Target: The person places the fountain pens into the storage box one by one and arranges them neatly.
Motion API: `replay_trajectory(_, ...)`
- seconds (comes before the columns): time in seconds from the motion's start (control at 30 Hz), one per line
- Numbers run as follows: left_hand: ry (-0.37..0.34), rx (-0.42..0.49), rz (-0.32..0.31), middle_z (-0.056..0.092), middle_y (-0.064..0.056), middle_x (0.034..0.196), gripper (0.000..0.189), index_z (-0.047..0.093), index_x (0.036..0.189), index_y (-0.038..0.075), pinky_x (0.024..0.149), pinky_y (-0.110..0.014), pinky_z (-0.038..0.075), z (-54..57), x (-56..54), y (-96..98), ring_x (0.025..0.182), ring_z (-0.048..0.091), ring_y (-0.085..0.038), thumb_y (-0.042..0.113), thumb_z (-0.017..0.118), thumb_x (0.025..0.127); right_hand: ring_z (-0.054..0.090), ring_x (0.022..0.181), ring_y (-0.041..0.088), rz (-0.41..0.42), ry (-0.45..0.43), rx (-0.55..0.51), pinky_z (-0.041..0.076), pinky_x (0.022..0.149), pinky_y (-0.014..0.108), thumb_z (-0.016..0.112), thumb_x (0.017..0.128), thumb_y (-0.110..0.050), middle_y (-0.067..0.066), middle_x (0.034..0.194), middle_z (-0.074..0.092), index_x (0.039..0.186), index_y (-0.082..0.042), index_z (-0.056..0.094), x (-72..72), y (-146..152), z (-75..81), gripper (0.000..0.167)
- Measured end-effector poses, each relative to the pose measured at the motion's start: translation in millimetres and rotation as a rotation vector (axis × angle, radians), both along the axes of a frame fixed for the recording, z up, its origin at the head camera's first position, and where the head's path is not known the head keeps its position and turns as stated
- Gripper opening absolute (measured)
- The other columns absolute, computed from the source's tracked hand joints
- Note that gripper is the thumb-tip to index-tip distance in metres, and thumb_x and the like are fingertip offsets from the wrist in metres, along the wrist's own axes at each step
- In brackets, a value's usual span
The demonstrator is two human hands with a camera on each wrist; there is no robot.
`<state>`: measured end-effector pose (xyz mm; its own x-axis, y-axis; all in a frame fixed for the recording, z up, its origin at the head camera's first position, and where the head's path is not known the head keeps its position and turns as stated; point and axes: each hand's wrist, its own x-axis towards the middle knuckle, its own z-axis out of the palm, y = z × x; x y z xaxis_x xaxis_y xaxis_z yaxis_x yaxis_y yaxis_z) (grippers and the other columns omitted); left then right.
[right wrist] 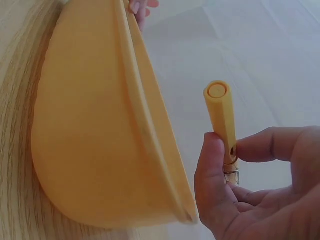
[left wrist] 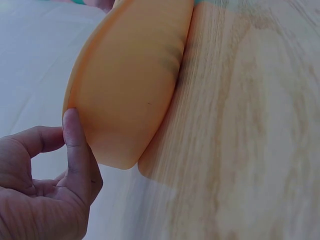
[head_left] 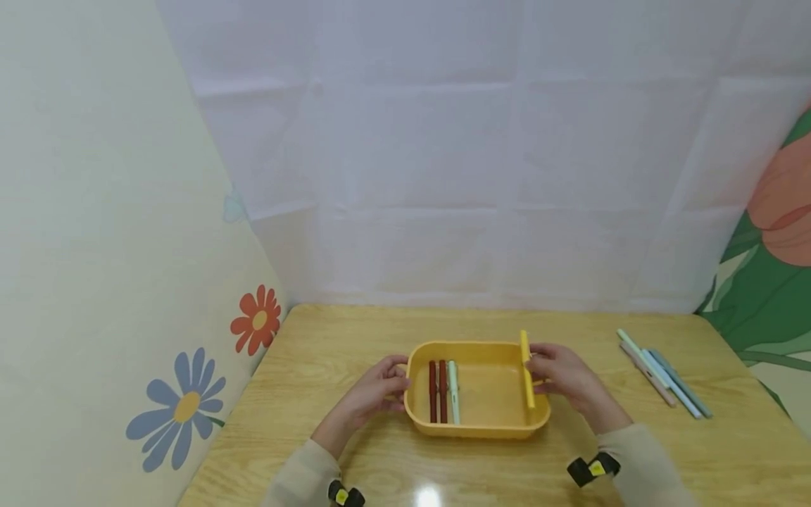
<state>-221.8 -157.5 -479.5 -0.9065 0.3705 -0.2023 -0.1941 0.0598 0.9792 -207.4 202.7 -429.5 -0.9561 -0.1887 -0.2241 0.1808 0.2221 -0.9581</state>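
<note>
A yellow plastic basket (head_left: 491,398) sits on the table in front of me. My left hand (head_left: 374,394) pinches its left rim between thumb and fingers, as the left wrist view shows up close. My right hand (head_left: 570,380) pinches a yellow pen (right wrist: 222,115) over the basket's right end. In the head view the pen points away from me, and the right wrist view shows its round end and metal clip. Inside the basket, toward the left, two dark red pens (head_left: 443,394) and a mint green pen (head_left: 453,394) lie side by side.
Several pens lie loose on the wooden table (head_left: 355,324) to the right: a light green pen (head_left: 627,339), a greyish pink pen (head_left: 648,374), a light blue pen (head_left: 673,386) and a blue-grey pen (head_left: 687,391). A white cloth (head_left: 412,176) hangs behind the table.
</note>
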Motion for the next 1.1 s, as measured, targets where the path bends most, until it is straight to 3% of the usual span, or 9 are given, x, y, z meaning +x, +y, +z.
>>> replay_trajectory(0.3,0.005,-0.002,-0.001,0.056,-0.003,0.095,0.057,0.037,0.145,-0.002,0.062,-0.027,0.057,1.4,-0.7,-0.3,0.075,0.057,-0.014,0.005,0.061,0.093,0.065,0.087,0.020,0.026,0.029,-0.034,0.062,0.072,0.036,0.054,0.096,-0.006,0.035,0.125,0.056,0.145,0.021,0.031,0.4,-15.6,2.1,0.061)
replay_trajectory(0.63,0.008,-0.006,-0.013,0.056,-0.004,0.095,0.059,0.036,0.146,-0.003,0.061,-0.026,0.057,3.0,0.8,0.0,0.075,0.057,-0.014,0.005,0.061,0.094,0.065,0.086,0.021,-0.011,-0.010,-0.027,0.062,0.071,0.037,0.056,0.095,-0.004,0.031,0.127,0.058,0.145,0.015,0.038,-1.2,-35.0,-3.7,0.057)
replay_trajectory(1.1,0.015,-0.007,-0.007,0.056,-0.003,0.095,0.057,0.037,0.145,-0.003,0.061,-0.026,0.057,2.7,0.2,-0.3,0.075,0.057,-0.013,0.004,0.060,0.094,0.065,0.080,0.021,-0.004,-0.026,-0.046,0.061,0.067,0.036,0.056,0.091,-0.002,0.024,0.107,0.064,0.141,0.017,0.042,-6.0,-55.2,-15.1,0.056)
